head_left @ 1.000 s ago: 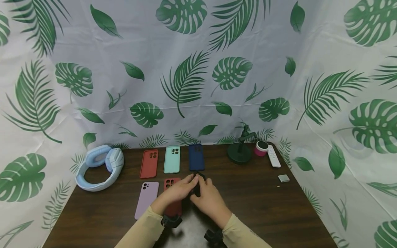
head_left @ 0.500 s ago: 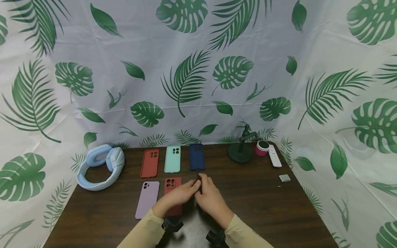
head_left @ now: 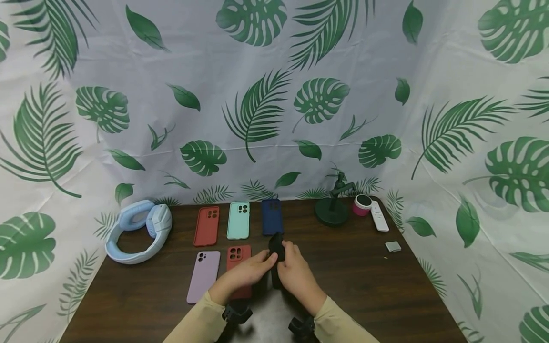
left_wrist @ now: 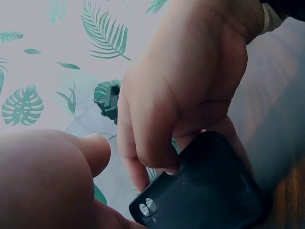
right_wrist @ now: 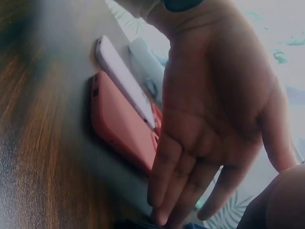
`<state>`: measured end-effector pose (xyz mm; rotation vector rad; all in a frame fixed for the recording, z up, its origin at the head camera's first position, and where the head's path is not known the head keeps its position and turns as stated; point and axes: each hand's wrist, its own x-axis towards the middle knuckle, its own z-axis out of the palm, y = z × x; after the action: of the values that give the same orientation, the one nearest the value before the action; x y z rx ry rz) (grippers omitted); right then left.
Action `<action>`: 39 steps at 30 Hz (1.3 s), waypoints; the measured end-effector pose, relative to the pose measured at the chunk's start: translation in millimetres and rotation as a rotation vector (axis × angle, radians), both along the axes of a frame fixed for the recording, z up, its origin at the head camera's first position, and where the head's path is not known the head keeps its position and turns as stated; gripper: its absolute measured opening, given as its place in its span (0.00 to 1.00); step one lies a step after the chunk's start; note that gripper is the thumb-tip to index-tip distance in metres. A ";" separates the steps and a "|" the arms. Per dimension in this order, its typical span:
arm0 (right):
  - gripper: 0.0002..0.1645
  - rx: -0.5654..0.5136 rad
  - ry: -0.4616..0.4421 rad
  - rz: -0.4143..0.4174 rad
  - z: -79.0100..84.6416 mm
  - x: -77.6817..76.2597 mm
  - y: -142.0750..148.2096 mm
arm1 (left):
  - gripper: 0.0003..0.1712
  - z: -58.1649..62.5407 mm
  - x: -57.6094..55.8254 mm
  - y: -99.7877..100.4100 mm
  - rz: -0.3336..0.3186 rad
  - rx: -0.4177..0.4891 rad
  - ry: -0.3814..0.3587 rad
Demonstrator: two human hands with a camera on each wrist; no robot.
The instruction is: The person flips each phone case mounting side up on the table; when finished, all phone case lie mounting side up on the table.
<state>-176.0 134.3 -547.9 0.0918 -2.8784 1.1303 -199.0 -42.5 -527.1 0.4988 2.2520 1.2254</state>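
A black phone case (head_left: 276, 245), held up over the table at its middle, is between my two hands. My left hand (head_left: 246, 274) pinches its left side, with the thumb against it in the head view. From the right, my right hand (head_left: 298, 274) grips the same case. In the left wrist view, the case (left_wrist: 205, 186) is tilted with its camera holes at the lower left, and the right hand's fingers curl over its upper edge. Under the left forearm, a red phone case (head_left: 238, 255) is partly covered.
A purple case (head_left: 203, 276) lies left. Behind are red (head_left: 207, 226), mint (head_left: 238, 220) and navy (head_left: 272, 216) cases. Blue headphones (head_left: 139, 233) stand far left; a dark green stand (head_left: 332, 209), pink-sided jar (head_left: 362, 205), white remote (head_left: 379, 216) and small white box (head_left: 392, 246) are right.
Between both hands, the black phone case has turned from nearly edge-on to showing more of its surface. The hands have shifted slightly; things on the table stay put.
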 end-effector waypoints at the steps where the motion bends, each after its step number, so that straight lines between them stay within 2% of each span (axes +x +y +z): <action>1: 0.31 0.009 0.007 0.000 0.2 0.2 0.6 | 0.49 -0.3 0.1 -0.1 0.004 -0.006 -0.001; 6: 0.31 0.060 0.017 -0.007 -3.8 -3.6 6.2 | 0.50 0.4 0.6 0.2 0.022 -0.029 0.004; 16: 0.30 0.071 -0.084 -0.028 -14.7 -11.9 13.9 | 0.55 5.5 6.6 -1.0 0.050 -0.101 -0.015; 22: 0.30 0.068 -0.104 -0.021 -19.0 -13.2 16.2 | 0.55 7.8 8.6 -1.6 0.052 -0.135 0.028; 26: 0.31 0.062 -0.110 -0.018 -18.0 -12.9 16.2 | 0.54 7.3 8.9 -2.0 0.063 -0.135 0.055; 33: 0.33 0.076 -0.126 -0.015 -18.9 -13.8 15.3 | 0.52 3.4 9.3 -2.1 0.045 -0.138 0.082; 39: 0.32 0.126 -0.072 -0.035 -18.5 -12.7 12.9 | 0.42 5.1 10.0 -6.7 0.024 -0.099 0.142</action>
<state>-188.7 147.2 -566.5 0.0048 -3.0005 0.9650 -189.0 -49.2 -521.9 0.5371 2.4307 1.1157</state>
